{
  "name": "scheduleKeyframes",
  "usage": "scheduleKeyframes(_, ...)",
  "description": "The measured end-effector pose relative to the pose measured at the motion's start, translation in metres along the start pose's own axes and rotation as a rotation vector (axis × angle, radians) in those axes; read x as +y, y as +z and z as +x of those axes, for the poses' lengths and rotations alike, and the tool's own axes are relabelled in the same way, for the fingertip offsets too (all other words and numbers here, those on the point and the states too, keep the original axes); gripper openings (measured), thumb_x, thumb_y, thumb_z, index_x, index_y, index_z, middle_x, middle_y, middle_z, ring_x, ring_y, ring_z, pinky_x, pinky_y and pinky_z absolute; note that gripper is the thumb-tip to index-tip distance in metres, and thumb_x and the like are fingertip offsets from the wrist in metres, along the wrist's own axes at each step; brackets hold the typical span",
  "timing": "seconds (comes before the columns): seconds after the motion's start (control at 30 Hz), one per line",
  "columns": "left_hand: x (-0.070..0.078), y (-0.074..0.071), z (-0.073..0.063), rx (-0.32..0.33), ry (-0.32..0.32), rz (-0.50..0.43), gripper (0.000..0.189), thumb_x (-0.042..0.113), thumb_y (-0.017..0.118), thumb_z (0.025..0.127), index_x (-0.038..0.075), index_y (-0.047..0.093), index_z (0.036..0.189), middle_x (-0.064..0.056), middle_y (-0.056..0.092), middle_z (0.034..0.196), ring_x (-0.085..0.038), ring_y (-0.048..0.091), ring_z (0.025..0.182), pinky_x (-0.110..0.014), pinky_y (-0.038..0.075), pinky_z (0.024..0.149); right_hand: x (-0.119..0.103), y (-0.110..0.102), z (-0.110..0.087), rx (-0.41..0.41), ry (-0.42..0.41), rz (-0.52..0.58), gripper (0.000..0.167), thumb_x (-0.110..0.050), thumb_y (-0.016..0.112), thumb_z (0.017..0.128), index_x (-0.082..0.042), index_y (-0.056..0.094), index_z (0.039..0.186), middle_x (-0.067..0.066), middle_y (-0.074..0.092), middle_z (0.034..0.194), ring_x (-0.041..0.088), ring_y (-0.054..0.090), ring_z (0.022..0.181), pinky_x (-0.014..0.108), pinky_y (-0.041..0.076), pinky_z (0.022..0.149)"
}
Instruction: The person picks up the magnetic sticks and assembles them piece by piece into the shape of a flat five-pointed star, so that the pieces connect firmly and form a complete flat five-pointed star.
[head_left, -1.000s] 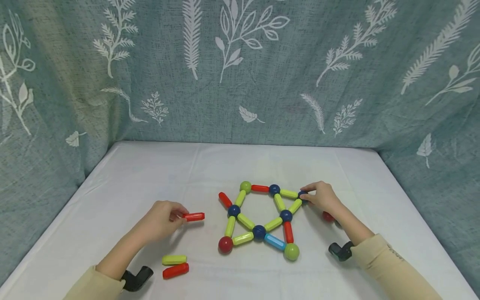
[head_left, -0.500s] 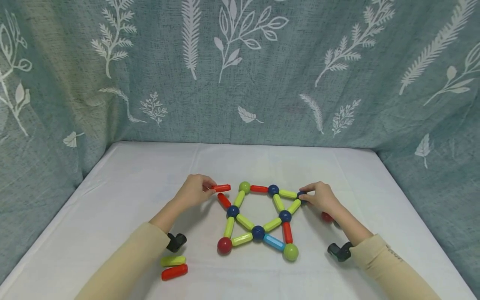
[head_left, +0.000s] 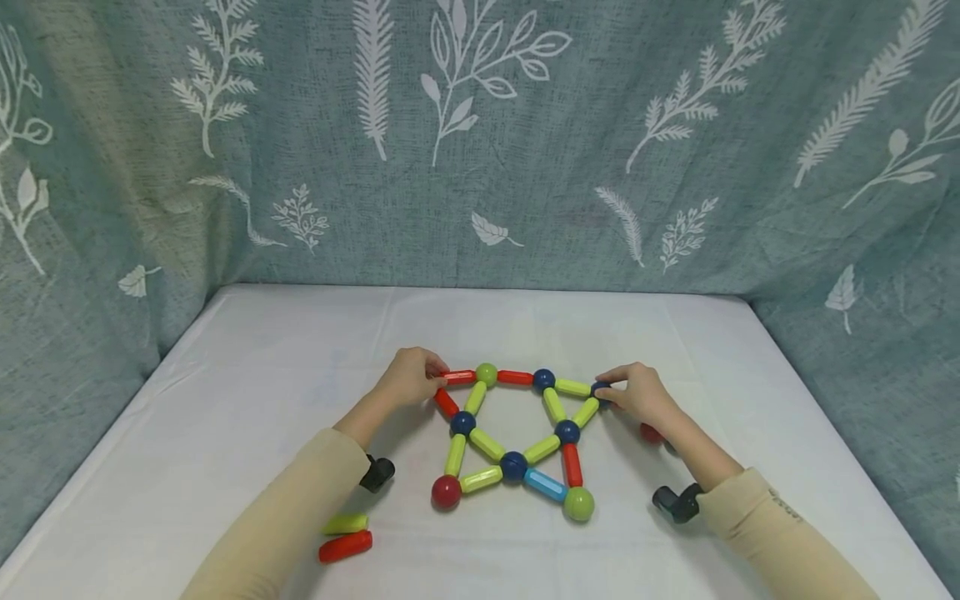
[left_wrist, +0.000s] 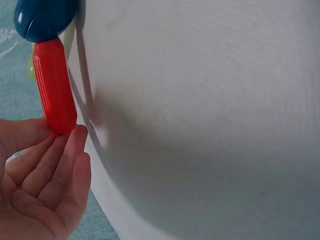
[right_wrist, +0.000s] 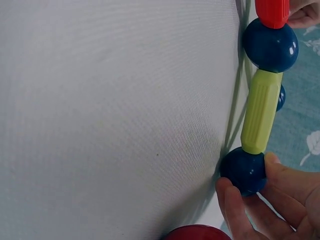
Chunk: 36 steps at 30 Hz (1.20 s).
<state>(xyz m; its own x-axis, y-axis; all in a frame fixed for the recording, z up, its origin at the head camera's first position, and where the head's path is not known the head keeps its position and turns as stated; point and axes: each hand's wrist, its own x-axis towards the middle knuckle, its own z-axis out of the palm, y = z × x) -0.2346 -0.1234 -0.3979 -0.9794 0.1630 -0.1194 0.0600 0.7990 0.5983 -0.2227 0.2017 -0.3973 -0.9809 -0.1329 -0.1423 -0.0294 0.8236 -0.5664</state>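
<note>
My left hand [head_left: 411, 379] pinches the outer end of a red magnetic stick [head_left: 461, 377] between thumb and fingers. Its other end meets a green ball [head_left: 487, 374]. Just below, another red stick [left_wrist: 55, 87] leads to a blue ball [left_wrist: 46, 17]; in the left wrist view it covers most of what lies behind. At the far right corner, my right hand [head_left: 640, 395] grips a blue ball [right_wrist: 244, 171] that joins a yellow-green stick [right_wrist: 261, 111]. Between the hands lies a flat frame of balls and sticks, including a blue stick [head_left: 545, 484] and a red ball [head_left: 446, 492].
A loose yellow-green stick [head_left: 347, 523] and red stick [head_left: 346, 547] lie at the front left, near my left sleeve. Another red ball [head_left: 651, 432] sits partly hidden under the right forearm. The white-covered table [head_left: 300, 333] ends at a leaf-patterned curtain [head_left: 525, 192].
My left hand has carried the red stick right and away from me, up to the green ball. The right hand keeps its hold on the blue ball.
</note>
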Motion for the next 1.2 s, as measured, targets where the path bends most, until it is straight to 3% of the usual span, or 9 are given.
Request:
scheduleKeyframes(0.13, 0.0, 0.0, 0.001, -0.016, -0.012, -0.006, 0.019, 0.009, 0.064, 0.085, 0.002, 0.067, 0.102, -0.009, 0.064, 0.095, -0.02, 0.057, 0.083, -0.031, 0.05, 0.075, 0.0, 0.0, 0.0, 0.002, 0.003, -0.007, 0.03, -0.013, 0.064, 0.086, 0.001, 0.064, 0.112, 0.024, 0.058, 0.114, 0.013, 0.057, 0.063, 0.024, 0.046, 0.056)
scheduleKeyframes(0.23, 0.0, 0.0, -0.002, -0.017, 0.019, 0.017, 0.023, 0.009, 0.063, 0.086, 0.001, 0.065, 0.107, -0.012, 0.064, 0.101, -0.022, 0.059, 0.089, -0.033, 0.05, 0.078, 0.0, 0.001, -0.001, 0.007, 0.002, -0.011, 0.03, -0.013, 0.064, 0.086, 0.001, 0.064, 0.112, 0.023, 0.058, 0.114, 0.013, 0.057, 0.063, 0.024, 0.045, 0.056)
scheduleKeyframes(0.4, 0.001, -0.003, -0.017, 0.029, 0.057, 0.052, 0.032, 0.01, 0.063, 0.085, 0.001, 0.061, 0.115, -0.014, 0.06, 0.112, -0.026, 0.058, 0.098, -0.035, 0.051, 0.078, 0.0, 0.002, -0.002, 0.01, -0.014, -0.011, 0.03, -0.013, 0.064, 0.085, 0.001, 0.064, 0.111, 0.022, 0.059, 0.113, 0.013, 0.057, 0.063, 0.024, 0.045, 0.056)
scheduleKeyframes(0.57, 0.001, -0.001, -0.04, 0.05, 0.118, 0.051, 0.023, 0.009, 0.067, 0.081, 0.004, 0.064, 0.104, -0.008, 0.061, 0.099, -0.022, 0.058, 0.09, -0.031, 0.051, 0.072, 0.0, 0.002, -0.003, 0.01, -0.028, -0.014, 0.029, -0.013, 0.064, 0.086, 0.001, 0.064, 0.111, 0.021, 0.059, 0.113, 0.013, 0.056, 0.063, 0.025, 0.045, 0.058)
scheduleKeyframes(0.67, 0.0, 0.003, -0.054, 0.035, 0.167, 0.03, 0.015, 0.01, 0.07, 0.079, 0.007, 0.064, 0.093, -0.002, 0.061, 0.089, -0.017, 0.057, 0.083, -0.028, 0.05, 0.069, 0.001, 0.002, -0.003, 0.015, -0.049, -0.022, 0.028, -0.013, 0.064, 0.086, -0.001, 0.064, 0.111, 0.02, 0.061, 0.112, 0.019, 0.058, 0.073, 0.029, 0.048, 0.064)
scheduleKeyframes(0.83, 0.003, 0.008, -0.077, -0.067, 0.237, 0.0, 0.015, 0.015, 0.072, 0.078, 0.011, 0.058, 0.082, 0.005, 0.054, 0.076, -0.012, 0.052, 0.072, -0.024, 0.046, 0.063, 0.001, 0.004, -0.003, 0.027, -0.079, -0.044, 0.026, -0.012, 0.063, 0.086, -0.002, 0.065, 0.11, 0.018, 0.061, 0.111, 0.037, 0.052, 0.108, 0.05, 0.042, 0.088)
scheduleKeyframes(0.93, 0.005, 0.009, -0.087, -0.162, 0.278, 0.01, 0.018, 0.021, 0.073, 0.078, 0.013, 0.056, 0.077, 0.006, 0.052, 0.071, -0.011, 0.048, 0.067, -0.023, 0.043, 0.058, 0.001, 0.004, -0.003, 0.029, -0.082, -0.056, 0.025, -0.012, 0.063, 0.086, -0.004, 0.066, 0.11, 0.019, 0.061, 0.113, 0.042, 0.045, 0.115, 0.056, 0.035, 0.093)
scheduleKeyframes(1.07, 0.011, 0.01, -0.097, -0.246, 0.331, 0.043, 0.021, 0.024, 0.075, 0.076, 0.014, 0.056, 0.073, 0.007, 0.051, 0.067, -0.01, 0.047, 0.064, -0.022, 0.042, 0.055, 0.003, 0.005, -0.002, 0.031, -0.093, -0.068, 0.024, -0.013, 0.063, 0.086, -0.004, 0.067, 0.109, 0.019, 0.06, 0.114, 0.041, 0.048, 0.112, 0.053, 0.04, 0.088)
scheduleKeyframes(1.2, 0.017, 0.012, -0.104, -0.25, 0.342, 0.086, 0.022, 0.021, 0.077, 0.073, 0.014, 0.057, 0.071, 0.007, 0.051, 0.065, -0.01, 0.046, 0.062, -0.022, 0.041, 0.054, 0.004, 0.005, -0.002, 0.026, -0.1, -0.061, 0.025, -0.013, 0.064, 0.086, -0.005, 0.067, 0.108, 0.019, 0.06, 0.113, 0.032, 0.055, 0.097, 0.037, 0.046, 0.071)
